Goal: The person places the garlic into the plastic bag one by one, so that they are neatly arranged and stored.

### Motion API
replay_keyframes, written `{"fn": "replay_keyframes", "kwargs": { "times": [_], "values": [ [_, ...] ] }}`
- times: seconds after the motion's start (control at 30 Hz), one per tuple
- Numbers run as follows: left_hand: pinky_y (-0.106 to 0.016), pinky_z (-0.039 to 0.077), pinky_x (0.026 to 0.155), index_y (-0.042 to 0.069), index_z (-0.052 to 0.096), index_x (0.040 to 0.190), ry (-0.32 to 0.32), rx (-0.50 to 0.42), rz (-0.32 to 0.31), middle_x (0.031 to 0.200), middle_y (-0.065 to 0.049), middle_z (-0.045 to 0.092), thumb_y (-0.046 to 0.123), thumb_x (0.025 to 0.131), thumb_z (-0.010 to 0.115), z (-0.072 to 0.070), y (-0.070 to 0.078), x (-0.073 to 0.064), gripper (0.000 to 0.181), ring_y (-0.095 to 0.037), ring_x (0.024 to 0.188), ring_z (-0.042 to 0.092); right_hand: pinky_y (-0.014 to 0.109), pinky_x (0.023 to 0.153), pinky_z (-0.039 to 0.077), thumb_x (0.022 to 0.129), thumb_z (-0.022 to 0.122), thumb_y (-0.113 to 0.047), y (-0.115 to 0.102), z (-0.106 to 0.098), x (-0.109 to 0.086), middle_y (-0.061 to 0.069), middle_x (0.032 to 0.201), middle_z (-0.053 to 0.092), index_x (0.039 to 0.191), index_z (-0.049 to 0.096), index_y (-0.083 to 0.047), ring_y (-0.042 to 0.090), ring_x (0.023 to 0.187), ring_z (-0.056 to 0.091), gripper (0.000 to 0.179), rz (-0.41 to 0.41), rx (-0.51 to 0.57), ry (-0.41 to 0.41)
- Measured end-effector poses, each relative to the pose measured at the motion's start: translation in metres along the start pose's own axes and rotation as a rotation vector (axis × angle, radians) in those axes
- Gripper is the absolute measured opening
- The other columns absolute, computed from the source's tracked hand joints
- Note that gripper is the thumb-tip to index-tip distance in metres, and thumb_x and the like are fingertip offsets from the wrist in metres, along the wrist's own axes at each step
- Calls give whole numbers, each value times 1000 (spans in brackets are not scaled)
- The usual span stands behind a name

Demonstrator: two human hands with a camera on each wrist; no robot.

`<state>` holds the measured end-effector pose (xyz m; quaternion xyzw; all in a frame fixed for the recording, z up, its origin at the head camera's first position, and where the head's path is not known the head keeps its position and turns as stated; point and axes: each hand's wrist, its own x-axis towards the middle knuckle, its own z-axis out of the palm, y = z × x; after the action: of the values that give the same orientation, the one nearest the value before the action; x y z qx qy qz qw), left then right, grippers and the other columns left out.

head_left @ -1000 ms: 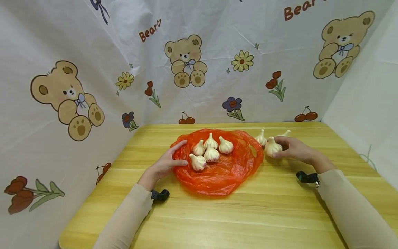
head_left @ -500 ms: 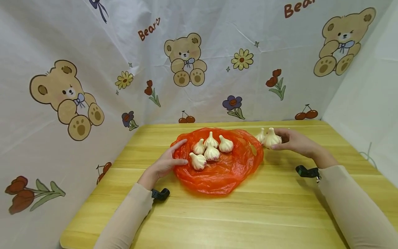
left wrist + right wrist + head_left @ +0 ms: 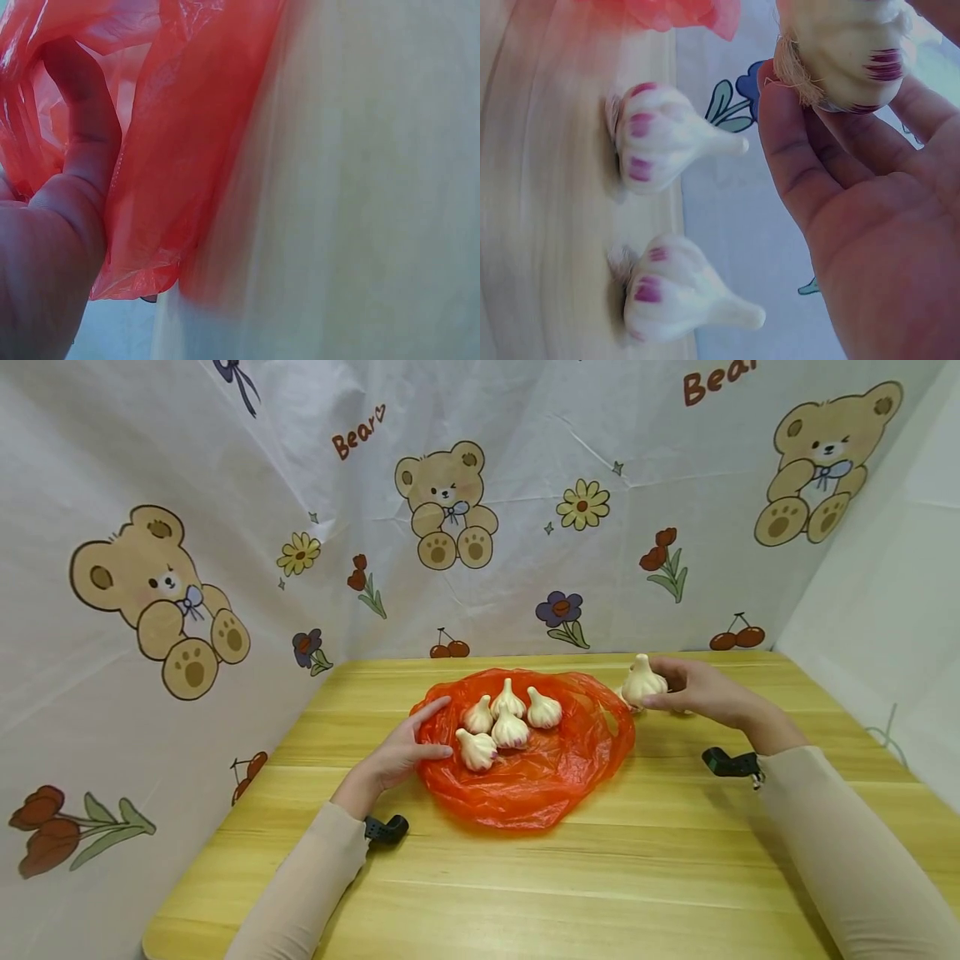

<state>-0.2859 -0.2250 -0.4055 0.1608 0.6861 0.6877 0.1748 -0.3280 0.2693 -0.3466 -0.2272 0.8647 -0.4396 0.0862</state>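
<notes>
In the head view my right hand holds a garlic bulb raised at the bag's far right side. The right wrist view shows that bulb gripped in the fingers, its root end and purple streaks visible. Behind it two more bulbs stand on the table, the nearer-to-bag one and another garlic bulb. My left hand holds the left rim of a red plastic bag, thumb and forefinger curved over it; its other fingers are hidden. Several garlic bulbs lie within the bag.
The wooden table extends around the bag, its back edge against a white sheet printed with bears and flowers. A white wall with a thin cord stands on the right.
My right hand has lifted a garlic bulb off the table and carried it up and slightly left, toward the bag. The left hand and the bag have stayed in place.
</notes>
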Motion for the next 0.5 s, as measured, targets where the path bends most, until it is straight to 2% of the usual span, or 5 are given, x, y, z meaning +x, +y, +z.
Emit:
{"fn": "replay_keyframes", "kwargs": {
  "times": [0.13, 0.23, 0.3, 0.37, 0.5],
  "values": [
    [-38, 56, 103, 27, 26, 164, -2, -7, -7, 169, -9, 21, -7, 90, 69, -1, -1, 0, 92, -31, 142, 45, 29, 60, 51, 94, 76, -32, -5, 3, 7, 14, 113, 63, 151, 45, -10, 21, 84, 59, 68, 4, -1, -2],
    [-37, 56, 102, 27, 26, 164, -2, -8, -8, 169, -9, 22, -7, 90, 69, -1, -1, 1, 92, -31, 141, 46, 29, 50, 45, 94, 76, -34, -10, 7, 11, 13, 108, 63, 147, 48, -12, 19, 69, 54, 64, 11, -3, -8],
    [-37, 56, 102, 27, 26, 164, 0, -7, -8, 169, -9, 22, -7, 90, 69, 0, -1, 1, 92, -30, 140, 47, 29, 48, 43, 93, 77, -35, -15, 10, 14, 13, 109, 63, 146, 49, -12, 17, 65, 51, 64, 9, -7, -14],
    [-37, 56, 102, 27, 26, 164, 0, -7, -8, 169, -9, 22, -7, 90, 68, 0, -1, 1, 92, -30, 140, 47, 27, 55, 49, 93, 77, -35, -19, 13, 18, 13, 113, 65, 147, 49, -11, 16, 71, 56, 66, -3, -8, -19],
    [-38, 55, 103, 27, 26, 164, 0, -6, -8, 169, -9, 21, -7, 90, 68, 0, -1, 1, 92, -31, 143, 44, 30, 82, 60, 92, 78, -30, -27, 22, 27, 17, 124, 66, 152, 44, -5, 22, 103, 64, 74, -28, 27, -42]
  ]
}}
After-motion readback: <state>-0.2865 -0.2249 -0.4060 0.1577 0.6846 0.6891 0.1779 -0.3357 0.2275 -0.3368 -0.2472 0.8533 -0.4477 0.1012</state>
